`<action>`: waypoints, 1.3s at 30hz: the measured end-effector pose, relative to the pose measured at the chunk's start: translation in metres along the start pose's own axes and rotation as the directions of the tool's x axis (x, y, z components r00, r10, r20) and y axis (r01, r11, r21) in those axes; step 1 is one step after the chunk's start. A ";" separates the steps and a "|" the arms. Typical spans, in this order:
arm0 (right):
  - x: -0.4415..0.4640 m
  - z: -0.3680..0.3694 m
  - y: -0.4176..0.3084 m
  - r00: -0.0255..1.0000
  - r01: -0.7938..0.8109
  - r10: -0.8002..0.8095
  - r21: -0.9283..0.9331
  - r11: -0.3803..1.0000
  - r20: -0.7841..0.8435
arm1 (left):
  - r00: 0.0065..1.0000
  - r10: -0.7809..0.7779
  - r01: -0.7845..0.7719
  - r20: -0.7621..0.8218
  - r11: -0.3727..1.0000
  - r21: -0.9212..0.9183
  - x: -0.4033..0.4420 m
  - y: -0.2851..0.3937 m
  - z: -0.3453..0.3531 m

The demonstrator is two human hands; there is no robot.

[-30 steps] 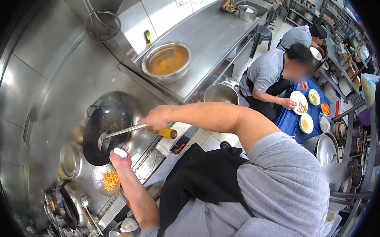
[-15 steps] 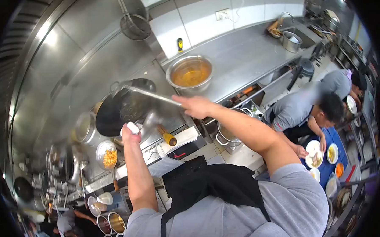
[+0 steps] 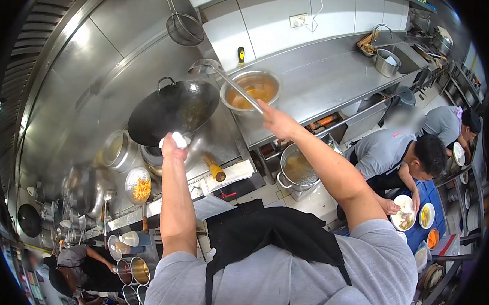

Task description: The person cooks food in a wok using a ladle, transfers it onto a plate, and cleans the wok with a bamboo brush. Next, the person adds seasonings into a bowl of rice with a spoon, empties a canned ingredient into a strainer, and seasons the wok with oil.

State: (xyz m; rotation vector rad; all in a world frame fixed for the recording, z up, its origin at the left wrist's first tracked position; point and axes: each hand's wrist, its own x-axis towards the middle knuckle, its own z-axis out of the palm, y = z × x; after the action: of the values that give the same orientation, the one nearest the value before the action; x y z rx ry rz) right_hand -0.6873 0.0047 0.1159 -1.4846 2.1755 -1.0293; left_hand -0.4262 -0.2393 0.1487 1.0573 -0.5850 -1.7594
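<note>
My left hand (image 3: 173, 147) is closed around a folded white cloth (image 3: 179, 139) at the near edge of a dark wok (image 3: 169, 113). The wok is tilted, and its far loop handle shows at the top. In my right hand (image 3: 278, 124) is the long handle of a metal ladle (image 3: 230, 83). The ladle's head hangs above the gap between the wok and a steel bowl (image 3: 279, 91). That bowl stands on the counter with orange-brown liquid inside, partly hidden by the ladle handle.
A strainer of orange shreds (image 3: 141, 189) rests left of the wok. A yellow-handled brush (image 3: 217, 171) lies near the stove edge. A large pot (image 3: 283, 179) stands beneath my right arm. Co-workers bend over a blue table (image 3: 417, 237) at right; another person (image 3: 75, 263) is at lower left.
The ladle has come up out of the wok and over toward the steel bowl, as my right hand moved right. My left hand stays on the cloth at the wok's edge.
</note>
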 end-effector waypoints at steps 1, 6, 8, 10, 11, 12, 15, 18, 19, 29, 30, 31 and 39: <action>-0.001 -0.002 0.003 1.000 -0.018 0.018 0.001 1.000 -0.002 | 1.000 0.000 0.000 0.012 0.999 -0.036 -0.002 -0.002 0.003; -0.007 -0.011 0.007 0.998 -0.066 0.066 -0.003 0.998 0.009 | 0.997 0.038 -0.040 0.069 0.999 0.029 0.010 -0.008 0.007; -0.012 -0.016 0.001 0.993 -0.108 0.107 0.013 0.994 0.047 | 0.993 0.077 -0.084 0.094 0.993 0.081 0.018 -0.013 0.009; -0.015 -0.018 0.000 0.990 -0.135 0.134 0.014 0.991 0.049 | 0.990 0.140 -0.140 0.014 0.984 0.109 0.006 -0.015 0.021; -0.015 -0.015 0.005 0.989 -0.138 0.137 0.016 0.990 0.050 | 0.990 0.139 -0.139 0.013 0.984 0.112 -0.001 -0.014 0.027; -0.013 -0.011 0.010 0.993 -0.118 0.117 0.024 0.993 0.023 | 0.988 0.157 -0.156 -0.001 0.979 0.129 -0.006 -0.014 0.032; -0.007 -0.001 0.022 0.989 -0.148 0.147 0.024 0.989 0.007 | 0.979 0.203 -0.200 -0.007 0.968 0.149 -0.014 -0.018 0.044; -0.005 0.007 0.029 0.979 -0.203 0.203 -0.011 0.979 0.001 | 0.968 0.251 -0.245 -0.015 0.954 0.170 -0.024 -0.022 0.055; -0.005 0.010 0.030 0.978 -0.209 0.209 -0.040 0.977 -0.017 | 0.962 0.272 -0.263 -0.029 0.947 0.187 -0.029 -0.023 0.059; -0.028 0.020 0.039 0.962 -0.274 0.274 -0.004 0.962 0.001 | 0.881 0.460 -0.376 -0.107 0.820 0.431 -0.043 -0.033 0.105; -0.031 0.017 0.036 0.958 -0.286 0.286 -0.002 0.958 0.005 | 0.880 0.461 -0.376 -0.109 0.819 0.434 -0.046 -0.033 0.110; -0.034 0.017 0.034 0.954 -0.299 0.299 -0.001 0.954 0.013 | 0.871 0.476 -0.374 -0.120 0.801 0.467 -0.050 -0.033 0.115; -0.028 0.022 0.033 0.964 -0.265 0.266 -0.028 0.964 0.028 | 0.816 0.563 -0.359 -0.132 0.673 0.647 -0.044 -0.027 0.110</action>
State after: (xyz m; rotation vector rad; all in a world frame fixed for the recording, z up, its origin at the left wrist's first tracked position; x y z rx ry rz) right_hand -0.6844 0.0283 0.0738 -1.1673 2.2931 -0.8853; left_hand -0.5265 -0.1959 0.2010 1.4310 -1.1375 -0.9115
